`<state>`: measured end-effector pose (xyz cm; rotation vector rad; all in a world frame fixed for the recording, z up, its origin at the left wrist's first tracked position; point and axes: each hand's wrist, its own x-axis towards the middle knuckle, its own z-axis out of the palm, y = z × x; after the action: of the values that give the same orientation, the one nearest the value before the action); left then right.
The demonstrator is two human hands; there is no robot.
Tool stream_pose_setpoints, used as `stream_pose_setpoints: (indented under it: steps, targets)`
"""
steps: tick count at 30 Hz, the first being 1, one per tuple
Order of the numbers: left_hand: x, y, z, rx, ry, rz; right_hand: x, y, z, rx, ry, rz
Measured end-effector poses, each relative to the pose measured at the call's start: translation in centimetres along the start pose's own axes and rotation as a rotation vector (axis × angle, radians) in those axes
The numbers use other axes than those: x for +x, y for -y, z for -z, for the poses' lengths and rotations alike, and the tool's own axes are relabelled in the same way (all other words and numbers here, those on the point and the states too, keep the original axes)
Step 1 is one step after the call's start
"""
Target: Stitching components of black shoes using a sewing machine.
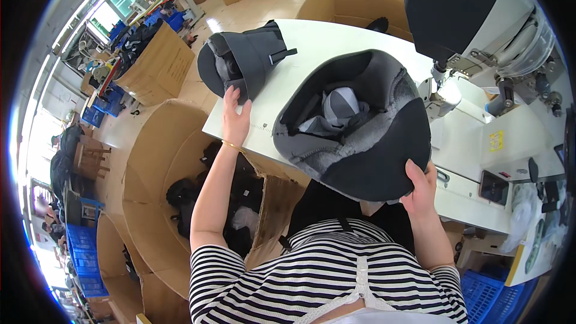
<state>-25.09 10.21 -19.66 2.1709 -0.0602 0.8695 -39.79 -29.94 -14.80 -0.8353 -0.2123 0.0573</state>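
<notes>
Dark-grey cap (pixel 378 159) juts past the white table's (pixel 318 36) near edge, opening up, brim lower right, long axis unclear; right hand (pixel 422 191) pinches it. Across tabletop, left hand (pixel 236 119) spreads at another cap (pixel 259 63), contact unclear.

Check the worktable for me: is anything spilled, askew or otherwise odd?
No spill shows on the white worktable. What stands out is the dark grey hat near the left hand: it appears to jut past the worktable's left edge rather than lie fully on top. Whether the hand supports it is unclear.
</notes>
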Motion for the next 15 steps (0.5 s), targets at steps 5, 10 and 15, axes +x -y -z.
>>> stream_pose_setpoints:
  steps: [5,10,15]
  targets:
    - [-5.1,-5.0,0.3,-0.498,0.184,0.277,0.7,-0.6,-1.2,-0.027,-0.054,0.04]
    - [-9.9,-11.1,-3.0,-1.299,0.69,0.311,2.2,-2.9,-2.5,-0.078,-0.122,-0.044]
    - [-8.1,-16.8,-6.0,-1.605,0.696,0.714,2.5,-3.3,-2.4,-0.06,-0.161,-0.003]
